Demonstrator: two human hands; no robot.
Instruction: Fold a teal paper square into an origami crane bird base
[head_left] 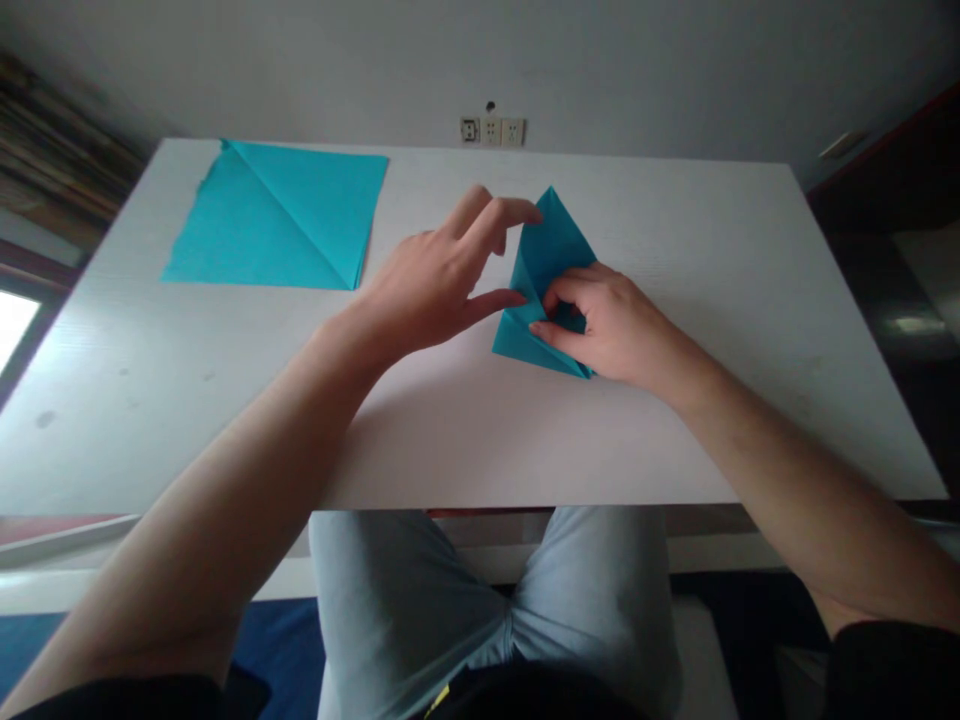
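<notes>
A folded piece of teal paper [556,240] lies on the white table, its pointed tip facing the wall and a raised flap along its left and lower side. My right hand [604,315] is closed on the flap, thumb in front and fingers curled inside the fold; it covers the right part of the paper. My left hand [457,265] is at the paper's left edge, its index finger near the tip and its thumb by the flap. The thumb and index finger are well apart, with no pinch between them.
On the white table [450,430], a larger teal sheet [300,215] lies to the far left, with a diagonal crease and a ragged left edge. Wall sockets [492,131] are beyond the table's back edge. My legs [420,590] are under the front edge.
</notes>
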